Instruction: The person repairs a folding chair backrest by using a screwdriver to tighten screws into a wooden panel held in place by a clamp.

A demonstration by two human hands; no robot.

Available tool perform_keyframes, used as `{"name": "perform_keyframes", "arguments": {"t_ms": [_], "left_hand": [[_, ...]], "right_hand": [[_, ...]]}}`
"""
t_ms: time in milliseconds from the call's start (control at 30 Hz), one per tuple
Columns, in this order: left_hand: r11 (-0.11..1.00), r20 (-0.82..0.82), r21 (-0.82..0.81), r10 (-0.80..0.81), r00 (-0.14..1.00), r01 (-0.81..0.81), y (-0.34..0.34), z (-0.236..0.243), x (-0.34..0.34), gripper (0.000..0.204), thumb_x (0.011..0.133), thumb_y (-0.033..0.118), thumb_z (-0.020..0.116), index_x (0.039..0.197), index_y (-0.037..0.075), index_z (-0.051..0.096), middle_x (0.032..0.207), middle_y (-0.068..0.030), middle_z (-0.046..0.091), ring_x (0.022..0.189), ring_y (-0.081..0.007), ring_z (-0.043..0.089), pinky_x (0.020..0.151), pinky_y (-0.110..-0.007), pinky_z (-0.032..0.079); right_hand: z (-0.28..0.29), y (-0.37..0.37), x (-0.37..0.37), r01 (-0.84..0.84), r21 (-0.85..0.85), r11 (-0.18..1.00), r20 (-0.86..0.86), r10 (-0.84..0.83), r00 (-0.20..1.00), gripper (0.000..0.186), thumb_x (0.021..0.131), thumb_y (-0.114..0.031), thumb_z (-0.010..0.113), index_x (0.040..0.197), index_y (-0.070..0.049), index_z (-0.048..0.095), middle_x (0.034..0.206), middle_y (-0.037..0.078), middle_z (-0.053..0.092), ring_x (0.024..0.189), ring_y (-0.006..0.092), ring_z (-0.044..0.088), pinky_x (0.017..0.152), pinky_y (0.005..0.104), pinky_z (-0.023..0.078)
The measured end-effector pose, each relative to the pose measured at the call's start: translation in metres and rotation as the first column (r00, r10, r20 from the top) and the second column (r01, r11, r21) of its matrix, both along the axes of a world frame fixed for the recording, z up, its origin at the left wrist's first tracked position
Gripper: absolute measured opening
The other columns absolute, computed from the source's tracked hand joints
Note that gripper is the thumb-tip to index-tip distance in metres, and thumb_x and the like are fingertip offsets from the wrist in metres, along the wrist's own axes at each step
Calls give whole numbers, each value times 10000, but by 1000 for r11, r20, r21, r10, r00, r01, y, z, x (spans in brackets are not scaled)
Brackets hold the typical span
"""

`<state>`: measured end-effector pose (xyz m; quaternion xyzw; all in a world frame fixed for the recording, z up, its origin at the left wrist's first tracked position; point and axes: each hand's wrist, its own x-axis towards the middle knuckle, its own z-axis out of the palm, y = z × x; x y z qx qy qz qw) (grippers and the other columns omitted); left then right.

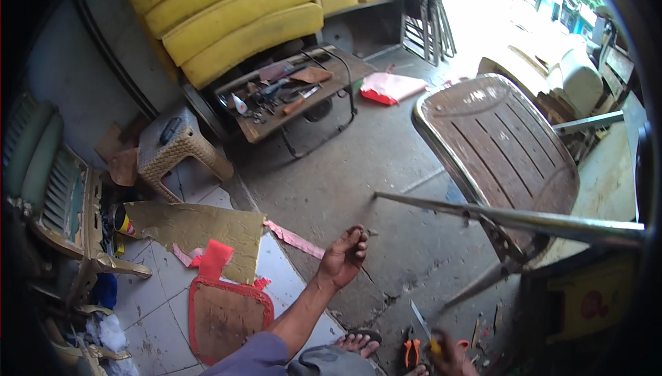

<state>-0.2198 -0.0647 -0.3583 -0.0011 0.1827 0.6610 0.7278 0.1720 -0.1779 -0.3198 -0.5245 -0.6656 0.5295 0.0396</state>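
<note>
My left hand (343, 255) is raised over the floor, thumb and fingers pinched together. Something small pokes out at its fingertips, too tiny to name. Low at the right, my right hand (452, 357) is closed around the yellow handle of a knife (420, 318), its pale pointed blade angled away from me. Beside the knife lie pliers with orange handles (412, 352). A worn folding chair (507, 141) with a slotted brown panel is to the right, one metal tube reaching toward my left hand. Left of my left forearm lies a wooden seat board (231, 317) edged in red covering.
A low table (276, 117) covered with tools stands at the back, below stacked yellow cushions (241, 38). A woven plastic stool (176, 148) and a carved chair (69, 204) are at the left. Cardboard (200, 231) lies on the tiles. Pink-red material (392, 88) lies farther off.
</note>
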Motion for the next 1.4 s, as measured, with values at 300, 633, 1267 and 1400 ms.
{"name": "perform_keyframes", "arguments": {"t_ms": [300,633,1267,1400], "left_hand": [[987,-219,71,-123,968,142,-13,59,35,163,1003,115,586,1128,39,658,979,-78,669,813,-146,590,664,-253,480],[974,-477,143,-89,874,177,-24,67,59,151,988,122,621,1103,29,650,988,-62,657,791,-121,592,671,-241,479],[971,-437,238,114,892,-7,-33,95,69,235,1019,190,584,1196,37,574,1009,-87,647,783,-135,590,696,-263,481],[994,-395,-110,-18,918,-28,-33,72,76,224,969,128,566,1163,20,604,1005,-97,655,813,-174,577,719,-296,459]], "right_hand": [[108,44,-86,188,494,849,-236,-78,969,398,872,-106,719,1258,-60,631,1022,205,708,913,351,718,760,381,567],[113,27,-75,223,523,823,-230,-116,966,395,856,-94,733,1243,-61,658,995,184,722,858,304,739,711,365,587],[94,13,-86,424,-4,905,-497,-370,785,405,920,-148,708,1293,-7,633,1036,116,722,702,106,654,629,254,547],[101,10,-76,473,-39,880,-575,-407,710,408,919,-112,711,1300,1,624,1051,97,720,747,88,651,639,239,548]]}}
